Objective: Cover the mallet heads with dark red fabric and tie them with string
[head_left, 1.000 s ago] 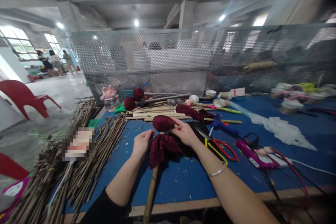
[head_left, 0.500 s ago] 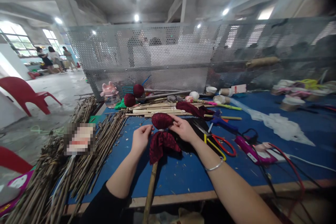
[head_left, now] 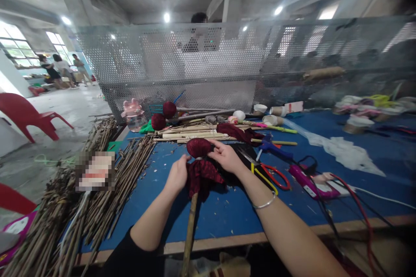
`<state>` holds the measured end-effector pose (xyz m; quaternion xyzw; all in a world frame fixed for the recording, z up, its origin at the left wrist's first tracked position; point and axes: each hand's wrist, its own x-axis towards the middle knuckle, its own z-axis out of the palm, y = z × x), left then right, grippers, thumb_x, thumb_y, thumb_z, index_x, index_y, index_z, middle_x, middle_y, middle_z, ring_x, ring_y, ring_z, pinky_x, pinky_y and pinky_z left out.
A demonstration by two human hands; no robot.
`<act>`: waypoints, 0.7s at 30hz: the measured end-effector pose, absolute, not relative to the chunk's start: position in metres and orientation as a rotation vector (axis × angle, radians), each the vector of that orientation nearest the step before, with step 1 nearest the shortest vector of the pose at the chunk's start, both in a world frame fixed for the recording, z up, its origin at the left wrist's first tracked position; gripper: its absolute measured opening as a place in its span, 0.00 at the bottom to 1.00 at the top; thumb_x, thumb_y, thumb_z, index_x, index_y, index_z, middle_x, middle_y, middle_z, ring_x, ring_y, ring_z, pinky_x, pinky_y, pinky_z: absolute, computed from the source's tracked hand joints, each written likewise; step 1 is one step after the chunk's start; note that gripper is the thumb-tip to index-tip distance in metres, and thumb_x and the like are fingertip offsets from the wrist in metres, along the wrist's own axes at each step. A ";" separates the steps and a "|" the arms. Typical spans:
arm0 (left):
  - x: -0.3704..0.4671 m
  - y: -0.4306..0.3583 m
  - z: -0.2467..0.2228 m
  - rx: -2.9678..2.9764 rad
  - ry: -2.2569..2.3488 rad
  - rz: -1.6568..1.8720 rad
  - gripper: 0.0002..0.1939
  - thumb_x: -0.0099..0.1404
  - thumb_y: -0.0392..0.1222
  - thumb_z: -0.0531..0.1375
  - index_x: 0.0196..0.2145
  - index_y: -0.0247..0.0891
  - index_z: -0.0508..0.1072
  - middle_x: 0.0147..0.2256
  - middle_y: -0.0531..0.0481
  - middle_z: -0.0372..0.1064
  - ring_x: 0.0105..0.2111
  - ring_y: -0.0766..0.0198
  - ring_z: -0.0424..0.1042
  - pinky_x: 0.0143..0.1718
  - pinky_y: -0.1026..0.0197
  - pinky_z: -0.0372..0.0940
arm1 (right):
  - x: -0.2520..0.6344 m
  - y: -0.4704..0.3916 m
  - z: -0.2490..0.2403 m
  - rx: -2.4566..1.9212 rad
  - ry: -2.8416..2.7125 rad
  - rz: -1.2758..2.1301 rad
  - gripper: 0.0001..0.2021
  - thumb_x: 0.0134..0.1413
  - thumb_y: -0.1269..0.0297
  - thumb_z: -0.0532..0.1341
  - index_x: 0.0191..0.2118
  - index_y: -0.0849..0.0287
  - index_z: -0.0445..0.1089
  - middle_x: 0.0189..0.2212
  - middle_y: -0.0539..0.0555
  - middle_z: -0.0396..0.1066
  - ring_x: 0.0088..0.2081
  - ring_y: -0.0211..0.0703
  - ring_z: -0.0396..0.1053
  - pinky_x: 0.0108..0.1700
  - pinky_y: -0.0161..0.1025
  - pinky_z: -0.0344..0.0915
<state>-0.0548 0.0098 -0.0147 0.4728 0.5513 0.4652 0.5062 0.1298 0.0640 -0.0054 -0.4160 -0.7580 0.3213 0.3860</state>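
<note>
The head camera looks forward and slightly down from close above the blue tabletop (head_left: 236, 214), facing the perforated screen (head_left: 224, 67).

Both hands touch dark red fabric (head_left: 203, 172) on a stick (head_left: 190, 233).

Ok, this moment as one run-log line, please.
left hand: at dark red cloth | right hand: at dark red ball | stick: below cloth | nearby: red-handled scissors on blue table

Sticks (head_left: 121, 188) lie along the left edge of the table (head_left: 240, 220); a jar (head_left: 134, 120) stands near its far left corner, before the partition (head_left: 162, 67). Right of centre lie scissors (head_left: 280, 178), with a glue gun (head_left: 276, 149) behind them.
</note>
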 end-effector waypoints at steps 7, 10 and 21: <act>-0.077 0.025 -0.012 1.047 1.294 1.391 0.23 0.52 0.53 0.60 0.39 0.31 0.75 0.36 0.40 0.74 0.33 0.61 0.72 0.30 0.64 0.61 | 0.130 0.062 -0.003 -1.067 -1.907 0.833 0.23 0.48 0.63 0.58 0.52 0.66 0.63 0.16 0.42 0.46 0.20 0.32 0.46 0.24 0.32 0.47; -0.081 0.025 -0.014 1.115 1.475 1.457 0.19 0.49 0.53 0.63 0.28 0.32 0.76 0.26 0.44 0.74 0.26 0.63 0.70 0.26 0.65 0.59 | 0.130 0.062 -0.004 -1.072 -1.904 0.828 0.23 0.48 0.64 0.58 0.52 0.67 0.63 0.16 0.42 0.46 0.20 0.32 0.46 0.24 0.32 0.47; -0.078 0.030 -0.018 1.087 1.267 1.566 0.27 0.56 0.52 0.58 0.51 0.37 0.64 0.33 0.45 0.72 0.27 0.68 0.70 0.28 0.66 0.61 | 0.130 0.064 -0.006 -1.069 -1.939 0.808 0.23 0.49 0.64 0.58 0.52 0.65 0.64 0.15 0.41 0.45 0.19 0.32 0.45 0.23 0.32 0.44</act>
